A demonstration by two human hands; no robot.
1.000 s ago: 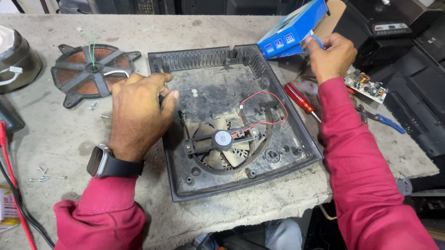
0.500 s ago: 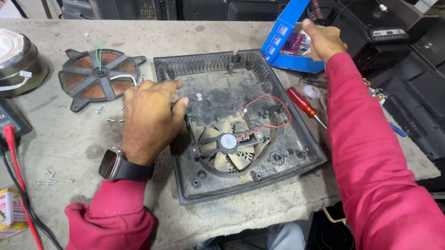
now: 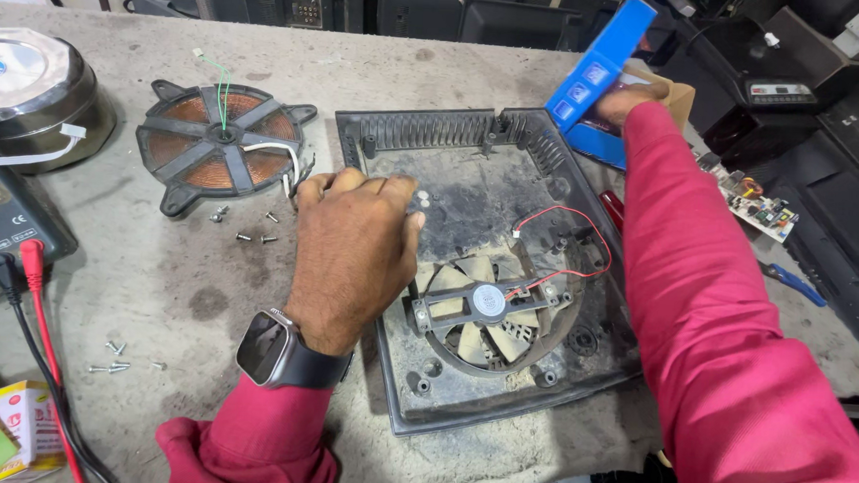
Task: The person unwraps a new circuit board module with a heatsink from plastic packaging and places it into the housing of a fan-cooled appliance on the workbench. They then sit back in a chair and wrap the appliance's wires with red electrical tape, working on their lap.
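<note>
The left hand (image 3: 352, 257) lies palm-down on the left rim of the dark plastic housing (image 3: 471, 166), fingers loosely curled over the edge and gripping nothing. The housing sits at the middle of the bench (image 3: 157, 288); its near corner reaches the front edge. A fan (image 3: 489, 307) with a red wire (image 3: 566, 218) occupies its near half. The right hand (image 3: 621, 103), mostly hidden, reaches into an open blue box (image 3: 596, 70) at the far right edge; its grip cannot be determined. A copper coil (image 3: 216, 145) and loose screws (image 3: 247, 226) lie left of the housing, with bare bench surface nearer the front edge.
</note>
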